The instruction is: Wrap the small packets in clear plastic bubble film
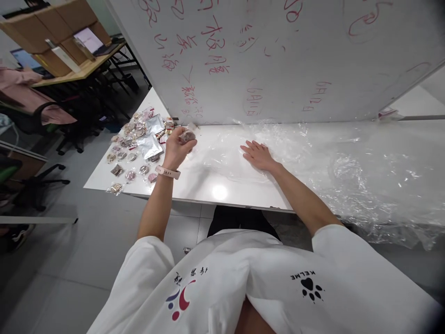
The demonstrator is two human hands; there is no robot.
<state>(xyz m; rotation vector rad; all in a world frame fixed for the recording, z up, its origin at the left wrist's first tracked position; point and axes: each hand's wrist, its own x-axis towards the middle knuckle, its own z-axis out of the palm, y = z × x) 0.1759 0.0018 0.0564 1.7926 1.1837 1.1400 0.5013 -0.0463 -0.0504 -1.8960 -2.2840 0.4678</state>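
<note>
In my left hand (177, 147) is a small brown item in clear wrapping (187, 136), gripped between thumb and fingers above the table. My right hand (257, 155) lies flat with fingers spread on a sheet of clear plastic film (227, 155). That film stretches over the white table (198, 188) and runs far to the right in crinkled folds. Left of my left hand, several small wrapped packets (130, 175) are scattered on the table. Two silver pouches (149, 146) lie among them.
A whiteboard (264, 60) with red writing stands upright along the table's back edge. Plastic film hangs over the front edge at right. At far left a person in a pink top (21, 93) sits by a desk with cardboard boxes (55, 32) and a laptop (92, 41).
</note>
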